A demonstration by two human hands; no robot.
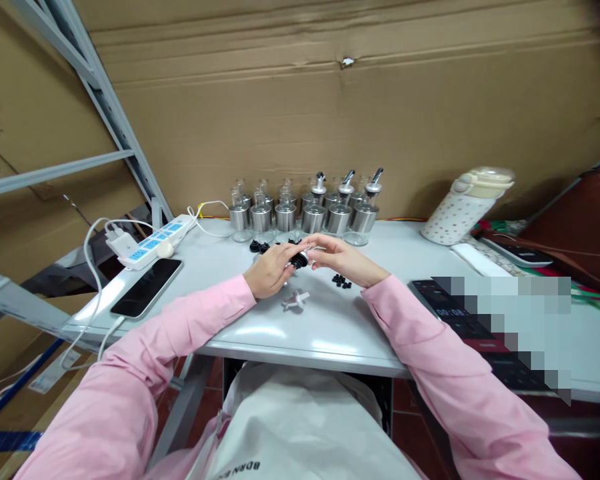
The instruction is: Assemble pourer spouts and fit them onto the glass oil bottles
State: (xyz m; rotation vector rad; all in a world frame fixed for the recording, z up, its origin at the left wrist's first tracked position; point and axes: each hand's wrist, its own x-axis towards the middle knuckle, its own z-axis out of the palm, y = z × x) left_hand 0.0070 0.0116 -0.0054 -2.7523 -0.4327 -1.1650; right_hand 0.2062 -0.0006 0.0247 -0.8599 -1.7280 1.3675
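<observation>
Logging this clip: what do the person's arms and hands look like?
Long, plain pink fabric sleeves cover both arms to the wrists, with visible creases. The left hand and right hand are gloveless, with no watch visible.

Probably twelve bottles (285, 217), three with spouts (349, 179); two hands (349, 262); one phone (147, 288).
</observation>
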